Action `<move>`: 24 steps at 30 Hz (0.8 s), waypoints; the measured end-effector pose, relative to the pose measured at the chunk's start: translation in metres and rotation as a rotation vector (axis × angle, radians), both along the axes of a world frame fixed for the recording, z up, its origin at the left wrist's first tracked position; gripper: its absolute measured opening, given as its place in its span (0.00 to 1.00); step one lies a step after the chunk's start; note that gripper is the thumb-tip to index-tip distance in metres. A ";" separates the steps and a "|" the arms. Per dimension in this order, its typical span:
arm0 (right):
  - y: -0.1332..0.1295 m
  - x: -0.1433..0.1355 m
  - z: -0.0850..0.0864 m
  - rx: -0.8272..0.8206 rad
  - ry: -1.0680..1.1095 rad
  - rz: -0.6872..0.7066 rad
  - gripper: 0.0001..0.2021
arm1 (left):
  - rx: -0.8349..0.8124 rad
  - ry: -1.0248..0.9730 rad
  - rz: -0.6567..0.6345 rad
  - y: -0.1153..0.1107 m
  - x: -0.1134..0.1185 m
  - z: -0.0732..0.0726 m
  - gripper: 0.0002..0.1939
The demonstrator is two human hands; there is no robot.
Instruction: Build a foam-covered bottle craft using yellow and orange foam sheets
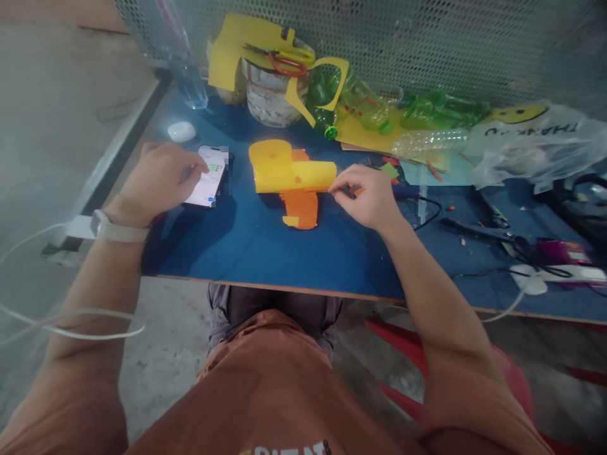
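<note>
My left hand [164, 180] is over a lit phone [206, 180] lying on the blue table. Its index fingertip is at the screen, and the thumb is bent a little apart from it. In the middle of the table lies a yellow and orange paper model [294, 177], with a rolled yellow tube across it and an orange strip below. My right hand [367, 193] has thumb and forefinger pinched on the right end of the yellow tube; its other fingers are curled.
Behind stand a paint-stained bucket [272, 101] with scissors [289, 63] and yellow paper cutouts [227, 54]. Green plastic bottles [441, 107] and a plastic bag [540, 145] lie at the back right. A white earphone case [181, 131] sits behind the phone. Cables and a power strip [569, 275] are on the right.
</note>
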State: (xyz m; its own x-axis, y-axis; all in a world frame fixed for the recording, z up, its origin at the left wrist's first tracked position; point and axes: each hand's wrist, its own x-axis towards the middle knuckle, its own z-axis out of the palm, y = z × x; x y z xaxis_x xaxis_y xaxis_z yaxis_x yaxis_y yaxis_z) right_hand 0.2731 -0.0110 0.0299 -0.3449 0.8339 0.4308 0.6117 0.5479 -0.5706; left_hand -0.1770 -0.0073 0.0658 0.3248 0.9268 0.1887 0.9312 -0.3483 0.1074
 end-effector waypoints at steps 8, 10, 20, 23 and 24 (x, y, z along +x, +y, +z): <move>-0.001 -0.001 0.001 0.003 0.012 0.004 0.05 | -0.032 -0.125 -0.071 -0.002 -0.011 0.004 0.31; -0.001 0.000 0.001 0.000 0.013 0.004 0.04 | -0.047 -0.105 -0.089 0.000 -0.011 0.002 0.31; -0.002 0.000 0.002 -0.009 0.003 0.023 0.05 | -0.058 -0.058 -0.138 0.007 -0.011 -0.009 0.29; -0.002 0.000 0.001 -0.007 0.001 0.019 0.06 | -0.075 -0.043 -0.134 0.006 -0.010 -0.009 0.28; -0.001 0.000 0.000 -0.008 -0.002 0.017 0.06 | -0.080 -0.043 -0.132 0.006 -0.009 -0.009 0.29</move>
